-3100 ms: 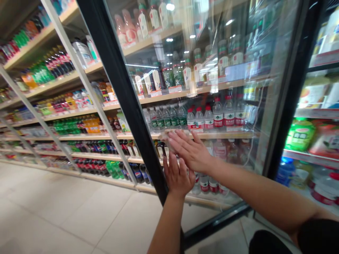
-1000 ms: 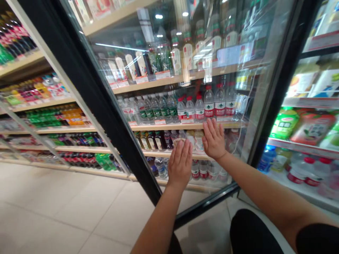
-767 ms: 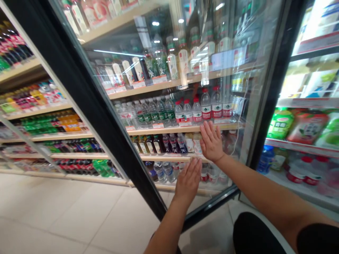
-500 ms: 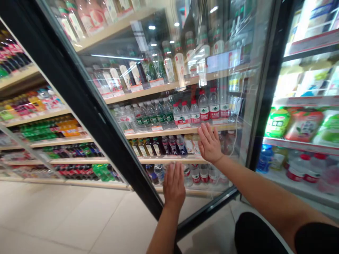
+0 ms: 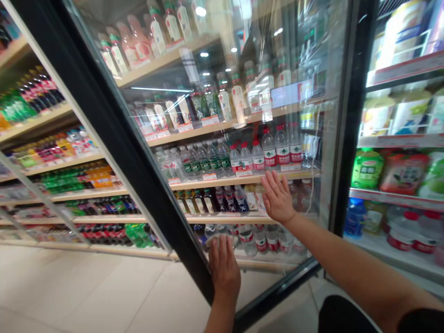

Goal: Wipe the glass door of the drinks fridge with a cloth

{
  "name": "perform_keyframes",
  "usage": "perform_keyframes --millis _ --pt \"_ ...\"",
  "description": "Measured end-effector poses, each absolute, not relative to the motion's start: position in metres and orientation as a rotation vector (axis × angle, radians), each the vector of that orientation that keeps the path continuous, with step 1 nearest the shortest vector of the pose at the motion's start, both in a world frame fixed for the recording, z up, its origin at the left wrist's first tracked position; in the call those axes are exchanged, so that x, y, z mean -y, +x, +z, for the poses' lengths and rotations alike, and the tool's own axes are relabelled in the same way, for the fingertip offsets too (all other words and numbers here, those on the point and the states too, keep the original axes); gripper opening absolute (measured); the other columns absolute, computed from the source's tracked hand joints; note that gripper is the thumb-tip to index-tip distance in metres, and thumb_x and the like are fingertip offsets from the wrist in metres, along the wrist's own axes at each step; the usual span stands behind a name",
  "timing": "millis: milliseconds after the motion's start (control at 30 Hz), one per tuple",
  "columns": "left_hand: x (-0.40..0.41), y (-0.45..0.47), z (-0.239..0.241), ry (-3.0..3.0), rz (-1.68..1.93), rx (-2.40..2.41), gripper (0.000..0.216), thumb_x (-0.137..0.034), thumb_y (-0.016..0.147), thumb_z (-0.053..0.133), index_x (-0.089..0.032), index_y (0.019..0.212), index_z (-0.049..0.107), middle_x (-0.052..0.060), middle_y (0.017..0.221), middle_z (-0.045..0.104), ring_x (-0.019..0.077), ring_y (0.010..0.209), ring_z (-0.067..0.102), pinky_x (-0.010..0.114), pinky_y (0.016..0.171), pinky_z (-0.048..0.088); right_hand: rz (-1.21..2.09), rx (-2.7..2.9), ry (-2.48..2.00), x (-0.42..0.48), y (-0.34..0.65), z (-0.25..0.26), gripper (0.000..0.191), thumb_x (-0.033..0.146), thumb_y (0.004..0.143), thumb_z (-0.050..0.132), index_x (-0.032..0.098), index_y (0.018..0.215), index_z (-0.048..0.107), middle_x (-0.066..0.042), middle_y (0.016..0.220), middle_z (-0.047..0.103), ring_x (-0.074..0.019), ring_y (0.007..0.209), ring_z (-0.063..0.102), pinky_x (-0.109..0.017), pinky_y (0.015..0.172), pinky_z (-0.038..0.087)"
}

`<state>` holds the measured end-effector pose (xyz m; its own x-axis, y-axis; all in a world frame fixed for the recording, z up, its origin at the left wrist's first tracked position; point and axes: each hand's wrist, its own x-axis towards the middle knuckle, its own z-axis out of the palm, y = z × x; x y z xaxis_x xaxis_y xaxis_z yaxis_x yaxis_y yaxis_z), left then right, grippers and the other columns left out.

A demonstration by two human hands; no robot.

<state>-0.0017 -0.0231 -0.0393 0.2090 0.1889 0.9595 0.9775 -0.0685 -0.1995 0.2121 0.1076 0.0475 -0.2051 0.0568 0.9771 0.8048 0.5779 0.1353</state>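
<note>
My left hand (image 5: 224, 270) lies low on the open glass cooler door (image 5: 215, 60), fingers together and stretched up, pressing a small pale cloth (image 5: 222, 238) to the pane; only the cloth's edge shows past the fingertips. My right hand (image 5: 277, 198) rests higher and to the right on the same pane, fingers spread flat, holding nothing. Behind the glass are shelves of drinks, with a row of red-capped water bottles (image 5: 270, 150) just above my right hand.
The door's black frame (image 5: 114, 138) runs diagonally from top left to the floor. More bottle shelves (image 5: 69, 175) stretch away at left above pale floor tiles (image 5: 86, 291). At right the open cooler interior (image 5: 398, 180) holds large jugs and bottles.
My left hand has slid down the glass with the cloth, from beside my right hand to near the door's lower edge. My right hand has stayed flat in about the same spot.
</note>
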Motion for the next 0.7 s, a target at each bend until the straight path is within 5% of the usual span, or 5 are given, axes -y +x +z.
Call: perform_keyframes --millis 100,300,500,700 --pt "0.025 -0.006 -0.043 -1.535 -0.964 1.178 0.062 0.001 0.09 0.043 -0.014 0.149 0.036 0.015 0.145 0.05 0.0271 0.143 0.032 0.045 0.121 0.028 -0.812 1.651 -0.73 -0.108 0.212 0.048 0.07 0.022 0.095 0.043 0.02 0.158 0.013 -0.012 0.157 0.037 -0.0255 0.15 0.024 -0.053 0.122 0.022" --pt "0.017 -0.008 0.022 -1.408 -1.07 1.195 0.062 -0.007 0.093 0.048 -0.015 0.152 0.03 0.017 0.152 0.04 0.0311 0.147 0.026 0.051 0.119 0.03 -0.815 1.64 -0.73 -0.106 0.212 0.047 0.07 0.022 0.095 0.044 0.018 0.158 0.014 -0.013 0.156 0.039 -0.0248 0.151 0.023 -0.052 0.122 0.021" --pt "0.015 0.012 -0.013 -1.541 -1.025 1.169 0.059 -0.005 0.094 0.041 -0.014 0.151 0.032 0.015 0.148 0.046 0.0283 0.145 0.029 0.046 0.12 0.03 -0.781 1.645 -0.728 -0.108 0.212 0.046 0.068 0.023 0.095 0.042 0.02 0.158 0.015 -0.013 0.156 0.039 -0.0247 0.149 0.027 -0.052 0.122 0.021" --pt "0.007 0.01 0.051 -1.471 -1.128 1.159 0.061 -0.005 0.093 0.046 -0.017 0.151 0.033 0.016 0.15 0.044 0.0305 0.147 0.025 0.051 0.119 0.03 -0.814 1.652 -0.741 -0.106 0.213 0.047 0.069 0.022 0.095 0.041 0.018 0.158 0.013 -0.013 0.157 0.038 -0.0255 0.151 0.023 -0.053 0.122 0.022"
